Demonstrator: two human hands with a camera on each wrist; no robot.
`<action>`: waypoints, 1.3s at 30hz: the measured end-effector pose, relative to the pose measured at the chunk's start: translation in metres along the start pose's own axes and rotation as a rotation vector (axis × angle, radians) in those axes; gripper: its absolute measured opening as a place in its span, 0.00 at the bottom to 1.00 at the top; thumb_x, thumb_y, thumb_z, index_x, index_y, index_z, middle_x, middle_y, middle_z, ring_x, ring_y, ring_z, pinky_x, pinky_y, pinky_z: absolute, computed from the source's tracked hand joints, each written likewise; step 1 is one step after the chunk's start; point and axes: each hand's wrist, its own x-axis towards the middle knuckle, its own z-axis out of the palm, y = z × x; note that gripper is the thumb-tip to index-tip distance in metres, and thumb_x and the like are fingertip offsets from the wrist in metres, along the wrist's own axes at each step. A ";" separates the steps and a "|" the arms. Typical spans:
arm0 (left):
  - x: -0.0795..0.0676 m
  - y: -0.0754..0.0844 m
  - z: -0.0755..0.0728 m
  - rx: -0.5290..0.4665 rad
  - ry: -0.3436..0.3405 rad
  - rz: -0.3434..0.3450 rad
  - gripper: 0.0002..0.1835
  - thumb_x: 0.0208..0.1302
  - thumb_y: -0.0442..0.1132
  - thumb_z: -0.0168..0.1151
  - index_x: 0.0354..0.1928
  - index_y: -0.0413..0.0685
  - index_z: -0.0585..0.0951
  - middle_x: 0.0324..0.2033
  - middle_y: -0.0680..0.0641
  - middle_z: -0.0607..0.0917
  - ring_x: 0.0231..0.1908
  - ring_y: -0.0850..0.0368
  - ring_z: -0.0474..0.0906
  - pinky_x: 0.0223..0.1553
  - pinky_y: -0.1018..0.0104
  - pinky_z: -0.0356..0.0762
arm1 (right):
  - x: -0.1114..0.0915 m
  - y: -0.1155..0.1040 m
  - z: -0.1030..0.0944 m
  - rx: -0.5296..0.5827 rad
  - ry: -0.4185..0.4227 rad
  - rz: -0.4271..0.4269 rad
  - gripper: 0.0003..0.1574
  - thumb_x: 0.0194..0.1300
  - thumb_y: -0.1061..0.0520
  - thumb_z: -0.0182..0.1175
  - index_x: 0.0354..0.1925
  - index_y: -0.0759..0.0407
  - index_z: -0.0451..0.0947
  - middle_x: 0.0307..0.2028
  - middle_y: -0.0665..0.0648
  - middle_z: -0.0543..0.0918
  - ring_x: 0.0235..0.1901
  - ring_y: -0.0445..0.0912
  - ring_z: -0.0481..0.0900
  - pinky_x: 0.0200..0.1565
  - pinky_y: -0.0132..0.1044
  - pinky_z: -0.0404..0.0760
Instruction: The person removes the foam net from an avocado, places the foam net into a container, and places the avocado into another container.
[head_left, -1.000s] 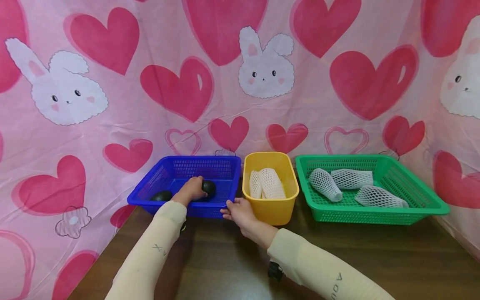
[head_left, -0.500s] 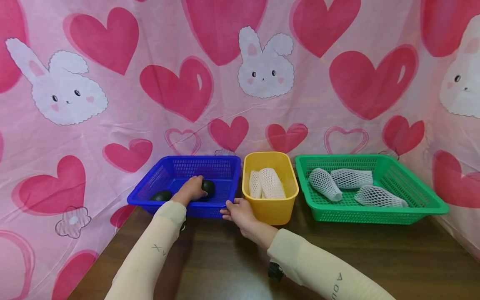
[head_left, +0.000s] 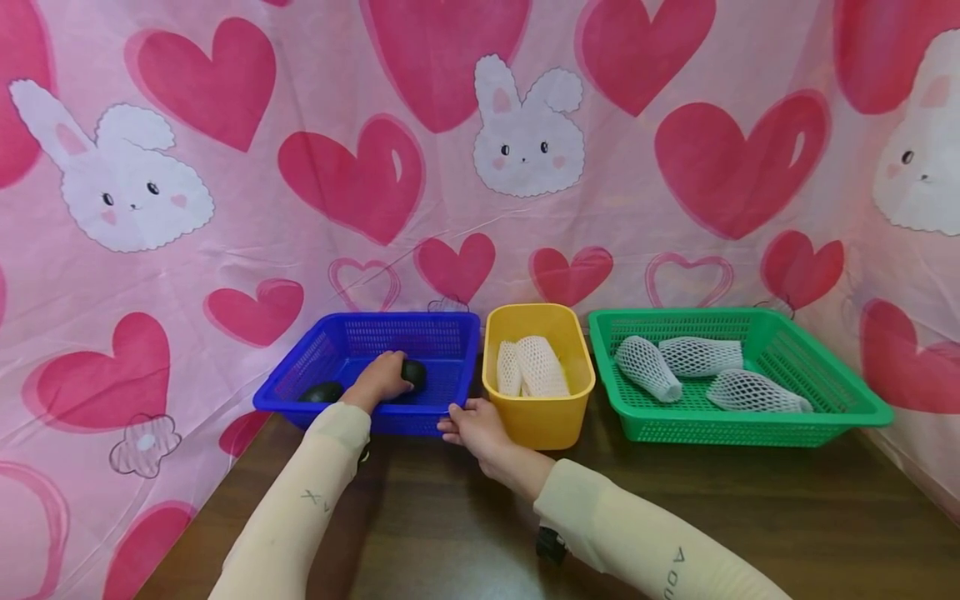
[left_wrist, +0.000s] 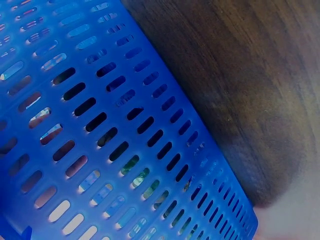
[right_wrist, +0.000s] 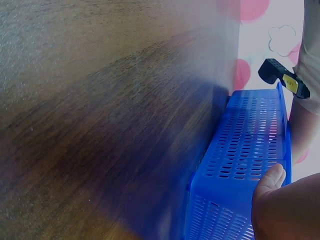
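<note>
My left hand (head_left: 386, 377) reaches over the near rim of the blue basket (head_left: 450, 333) and grips a dark green avocado (head_left: 413, 374) low inside it. Another avocado (head_left: 322, 392) lies at the basket's left end. In the left wrist view the slotted blue wall hides the hand's fingers. At the near right corner, my right hand (head_left: 476, 429) holds the rim; its thumb (right_wrist: 272, 179) lies against the blue plastic in the right wrist view.
A yellow bin (head_left: 543, 421) with white foam net sleeves (head_left: 542, 367) stands right of the blue basket. Farther right, a green basket (head_left: 720, 433) contains several white net-covered pieces (head_left: 757, 392). All stand on a brown wooden table (head_left: 450, 517) against a pink patterned cloth (head_left: 450, 175).
The head view has shifted very slightly. Both hands stay where they were, the left on the avocado and the right at the blue basket's corner.
</note>
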 end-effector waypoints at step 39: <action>-0.006 -0.001 -0.010 -0.008 0.003 0.054 0.26 0.57 0.37 0.69 0.53 0.27 0.74 0.48 0.30 0.79 0.51 0.35 0.75 0.56 0.45 0.68 | -0.023 -0.002 -0.022 -0.139 -0.100 -0.007 0.13 0.73 0.63 0.52 0.49 0.74 0.67 0.36 0.67 0.83 0.32 0.47 0.83 0.38 0.39 0.83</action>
